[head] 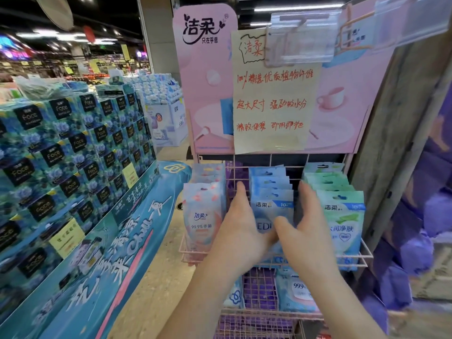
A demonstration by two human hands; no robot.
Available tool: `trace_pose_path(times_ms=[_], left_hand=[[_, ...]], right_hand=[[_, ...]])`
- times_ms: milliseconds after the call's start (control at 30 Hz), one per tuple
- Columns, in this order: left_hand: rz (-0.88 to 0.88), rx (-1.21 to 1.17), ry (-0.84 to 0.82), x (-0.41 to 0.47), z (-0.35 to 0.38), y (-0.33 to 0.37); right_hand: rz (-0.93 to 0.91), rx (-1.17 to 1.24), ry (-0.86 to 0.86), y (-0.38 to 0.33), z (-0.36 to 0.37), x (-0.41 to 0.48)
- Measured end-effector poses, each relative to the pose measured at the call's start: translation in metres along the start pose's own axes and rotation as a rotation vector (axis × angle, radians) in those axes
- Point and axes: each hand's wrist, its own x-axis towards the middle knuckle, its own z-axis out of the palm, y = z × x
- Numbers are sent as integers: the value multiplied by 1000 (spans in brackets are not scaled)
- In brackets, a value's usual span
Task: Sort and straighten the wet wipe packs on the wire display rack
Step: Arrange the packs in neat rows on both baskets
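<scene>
Glossy plastic wipe packs (271, 192) – pink-coated wire rack (364, 250) – matt paper sign (272, 99).

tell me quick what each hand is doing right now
Left hand: open, fingers flat against the left side of the middle row of blue wet wipe packs.
Right hand: open, pressing that row's right side, thumb across the front pack.

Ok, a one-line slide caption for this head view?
Both hands, left and right, flank the blue wet wipe packs in the pink wire rack's middle row.
</scene>
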Motion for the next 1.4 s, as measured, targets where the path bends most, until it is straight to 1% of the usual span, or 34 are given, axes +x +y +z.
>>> trace_pose_path(times_ms=[67,100,167,200,233,267,300,367,400,433,500,633,733,833,900,967,1033,1100,1133,1200,1300,1400], left_hand=[[128,13,194,-16,-20,2],[154,7,301,-22,-33,-2],[131,-19,479,-29,-59,-20],[90,-11,524,-29,-71,-34],[35,20,504,-28,-80,-46],[-21,53,415,-26,-85,-58],[-68,56,274,-22,-88,-69],[-122,-39,-4,-10,-89,-83],[-132,-88,-87,-4,-88,-90],[-146,-120,-122,3,-86,-97],[-168,-142,-143,14,-86,-107],[-154,-132,-252,20,-92,-121],[-89,-109,-180,21,-88,-125],[-5,-116,-86,19,-81,-127],[39,-101,5,15,-76,-126],[87,-92,116,14,-72,-121],[134,-66,165,14,-72,-112],[150,-25,89,14,-73,-109],[119,-74,15,12,-73,-113],[17,-183,-85,5,-75,-119],[-30,-215,-106,2,-75,-120],[32,-174,-64,3,-73,-114]], right_hand=[[-179,149,92,-10,3,-14],[-231,207,68,-14,7,-19],[-244,247,-88,-18,21,-22],[-213,231,-185,-20,31,-21],[-161,191,-270,-20,43,-17],[-99,142,-328,-20,55,-11],[-28,99,-365,-16,68,-2],[173,60,-438,-6,89,18],[281,47,-481,-2,96,26],[363,34,-524,2,102,32],[440,29,-560,10,110,39],[451,0,-559,15,113,39],[408,6,-590,13,108,38],[364,46,-577,6,104,30],[271,70,-523,0,103,23],[172,84,-430,-3,101,21],[150,92,-404,-3,98,25],[222,64,-502,-3,94,26],[274,50,-552,-1,92,25],[344,41,-578,5,91,23],[351,35,-563,6,94,26],[297,54,-535,3,99,24]])
